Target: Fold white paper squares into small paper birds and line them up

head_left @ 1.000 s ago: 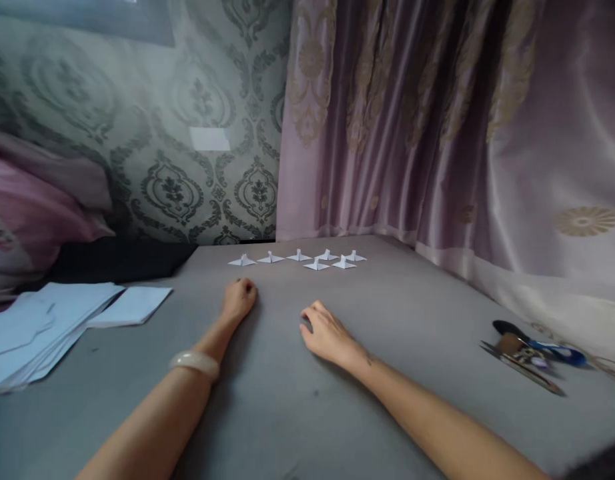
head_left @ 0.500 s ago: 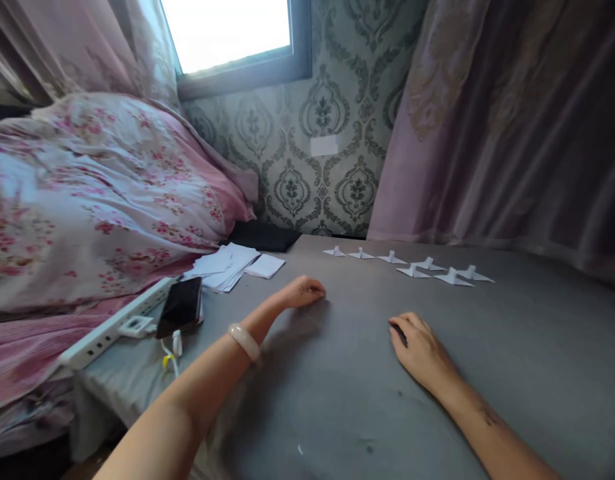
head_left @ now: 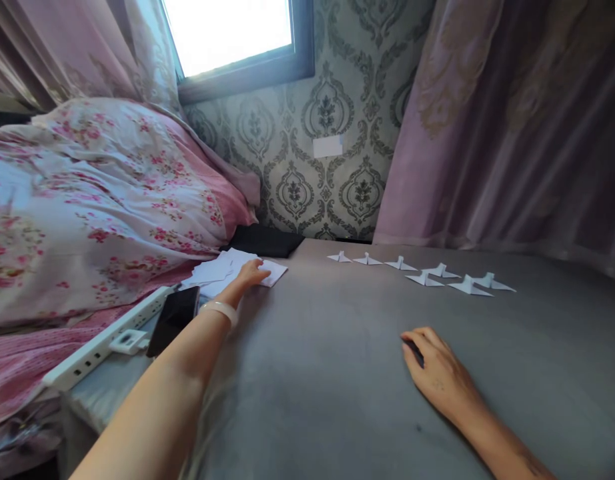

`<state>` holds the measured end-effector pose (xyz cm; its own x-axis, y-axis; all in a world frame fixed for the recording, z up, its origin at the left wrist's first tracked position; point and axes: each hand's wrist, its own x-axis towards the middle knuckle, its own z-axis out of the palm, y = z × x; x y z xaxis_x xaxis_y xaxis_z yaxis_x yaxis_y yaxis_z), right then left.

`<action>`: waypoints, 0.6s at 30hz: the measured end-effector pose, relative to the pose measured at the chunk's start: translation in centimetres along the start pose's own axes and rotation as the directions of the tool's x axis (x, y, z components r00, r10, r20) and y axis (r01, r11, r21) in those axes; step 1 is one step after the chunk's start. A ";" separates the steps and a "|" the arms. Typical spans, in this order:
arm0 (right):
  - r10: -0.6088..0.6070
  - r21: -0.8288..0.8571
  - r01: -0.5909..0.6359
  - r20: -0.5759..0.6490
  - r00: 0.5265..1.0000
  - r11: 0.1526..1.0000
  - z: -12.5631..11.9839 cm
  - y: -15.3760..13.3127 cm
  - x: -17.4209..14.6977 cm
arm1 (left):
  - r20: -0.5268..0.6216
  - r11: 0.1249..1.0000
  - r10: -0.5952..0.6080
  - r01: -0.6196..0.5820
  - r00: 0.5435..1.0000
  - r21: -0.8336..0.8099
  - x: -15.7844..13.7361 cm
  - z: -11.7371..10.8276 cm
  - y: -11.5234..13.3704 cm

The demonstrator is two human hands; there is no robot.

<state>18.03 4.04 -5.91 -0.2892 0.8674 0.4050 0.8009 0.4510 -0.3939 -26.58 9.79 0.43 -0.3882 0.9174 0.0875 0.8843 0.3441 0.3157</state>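
My left hand (head_left: 252,272), with a pale bangle at the wrist, reaches over the small stack of white paper (head_left: 275,272) at the back left. Its thumb and fingers are apart; whether the fingertips touch the paper I cannot tell. Loose white sheets (head_left: 215,270) lie just left of it. My right hand (head_left: 437,373) rests on the grey table surface (head_left: 327,373), fingers curled and thumb tip close to the forefinger, with nothing visible in it. Beyond it stand several folded white paper pieces (head_left: 424,279) with flat points and an upright middle.
A white power strip (head_left: 107,337) with a plugged-in charger (head_left: 129,341) and a dark phone (head_left: 175,319) lie at the left edge, partly beside my left forearm. A flat black item (head_left: 265,240) sits by the wall. Floral bedding (head_left: 112,193) borders the left side; a curtain (head_left: 437,167) hangs at right.
My left hand has moved left and away from me, from the middle of the table to the paper stack, and its fingers have spread. My right hand stays resting on the table; the view shifted slightly.
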 end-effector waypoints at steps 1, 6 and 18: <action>0.001 0.004 -0.001 0.007 1.000 1.000 -0.1 -0.1 0.0 | 0.013 1.000 -0.011 0.010 1.000 0.020 0.3 0.3 0.2; 0.014 -0.002 -0.014 0.063 0.998 1.000 -0.7 -0.4 0.0 | 0.070 0.991 -0.085 0.077 0.994 0.112 1.9 1.3 0.7; 0.004 -0.003 -0.004 0.028 1.000 1.000 -0.7 -0.4 0.0 | 0.182 0.969 -0.146 0.103 0.972 0.226 2.9 0.7 0.8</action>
<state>18.03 3.70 -5.20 -0.3007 0.8747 0.3802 0.8034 0.4471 -0.3932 -26.79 12.85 0.27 -0.4595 0.8781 -0.1333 0.8750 0.4733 0.1017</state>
